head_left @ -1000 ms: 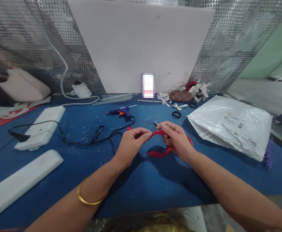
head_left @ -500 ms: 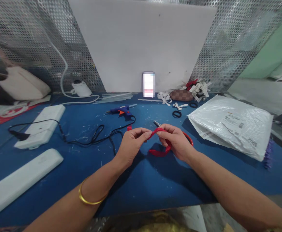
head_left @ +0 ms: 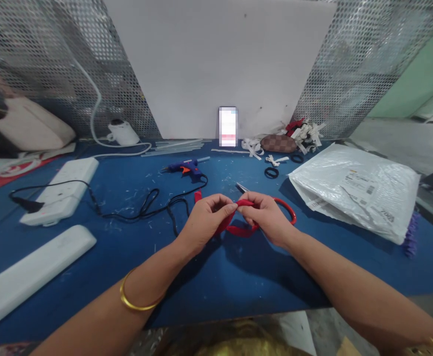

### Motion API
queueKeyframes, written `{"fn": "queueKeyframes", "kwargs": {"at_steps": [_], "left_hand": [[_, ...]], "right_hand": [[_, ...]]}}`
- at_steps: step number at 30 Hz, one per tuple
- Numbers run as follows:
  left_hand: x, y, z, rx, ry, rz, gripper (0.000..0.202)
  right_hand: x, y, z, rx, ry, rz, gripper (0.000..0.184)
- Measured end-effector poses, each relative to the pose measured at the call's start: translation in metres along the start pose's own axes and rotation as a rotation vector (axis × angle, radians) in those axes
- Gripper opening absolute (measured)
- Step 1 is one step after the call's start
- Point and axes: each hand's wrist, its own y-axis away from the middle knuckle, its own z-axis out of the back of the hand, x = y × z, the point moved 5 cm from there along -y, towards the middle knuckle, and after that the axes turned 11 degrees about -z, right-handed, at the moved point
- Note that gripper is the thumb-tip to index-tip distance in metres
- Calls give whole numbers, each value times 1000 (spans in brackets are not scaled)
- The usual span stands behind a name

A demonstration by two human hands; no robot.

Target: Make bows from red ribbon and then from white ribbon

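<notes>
A red ribbon (head_left: 240,231) is pinched between my two hands above the blue table, part of it hanging in a loop below the fingers. My left hand (head_left: 209,217) is closed on it with thumb and forefinger. Close against it, my right hand (head_left: 264,213) also grips the ribbon, fingertips nearly touching the left ones. Scissors with red handles (head_left: 289,210) lie beneath and behind my right hand, their blade tip showing beyond the fingers. A small piece of red ribbon (head_left: 198,196) lies just behind my left hand.
A blue glue gun (head_left: 186,168) with a black cord lies behind my hands. To the left are a white power strip (head_left: 66,185) and a long white case (head_left: 34,277). A phone (head_left: 228,126) leans at the back. A white mailing bag (head_left: 357,190) lies right, near black hair ties (head_left: 271,172).
My fingers have drawn closer together on the ribbon. Its hanging end, which pointed left below my right hand, now runs across toward my left hand.
</notes>
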Motion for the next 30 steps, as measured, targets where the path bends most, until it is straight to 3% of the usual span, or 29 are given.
{"fn": "queueKeyframes", "kwargs": {"at_steps": [6, 13, 18, 26, 30], "left_hand": [[4, -1, -1, 28, 55, -6, 26], [15, -1, -5, 40, 294, 117, 28], [14, -2, -1, -27, 366, 152, 29], [12, 1, -3, -38, 197, 68, 27], [-4, 0, 1, -18, -111, -159, 21]], "right_hand": [[0, 1, -4, 39, -47, -21, 8], [-3, -1, -5, 150, -231, -61, 6], [0, 0, -5, 89, -143, -7, 15], [-1, 0, -3, 17, -54, 33, 23], [-2, -1, -5, 66, -10, 11, 22]]}}
